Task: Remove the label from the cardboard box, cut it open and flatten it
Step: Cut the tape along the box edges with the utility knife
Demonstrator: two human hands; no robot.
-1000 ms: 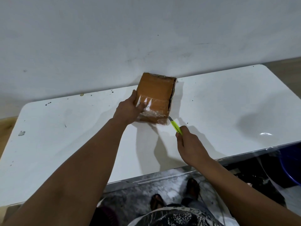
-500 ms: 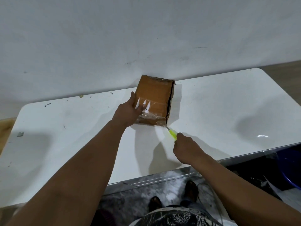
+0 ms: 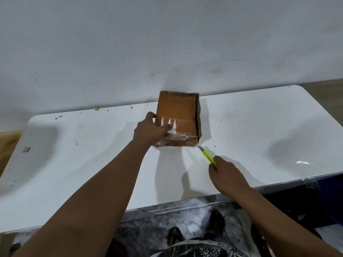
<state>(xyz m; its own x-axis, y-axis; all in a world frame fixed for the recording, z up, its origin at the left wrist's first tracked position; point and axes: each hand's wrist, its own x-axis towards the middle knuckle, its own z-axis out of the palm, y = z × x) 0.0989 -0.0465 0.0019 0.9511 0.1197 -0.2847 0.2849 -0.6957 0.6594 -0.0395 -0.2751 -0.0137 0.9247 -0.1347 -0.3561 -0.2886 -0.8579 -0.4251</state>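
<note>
A small brown cardboard box (image 3: 178,112) stands on the white table (image 3: 259,127) against the wall. Clear tape and torn white label scraps (image 3: 169,125) cover its near top. A dark slit runs along its right top edge. My left hand (image 3: 150,129) grips the box at its left near side, thumb on the left edge and fingers on top. My right hand (image 3: 227,173) holds a yellow-green utility knife (image 3: 207,155). The blade tip sits just off the box's near right bottom corner, close to the table surface.
The white wall (image 3: 167,43) rises directly behind the box. The table's front edge runs near my body, with the tiled floor and my feet (image 3: 215,221) below. A blue container (image 3: 334,201) sits under the table at the right. Small specks dot the tabletop.
The knife tip has moved down from the box's right edge to its near right bottom corner. My left hand keeps its hold. The view has shifted slightly.
</note>
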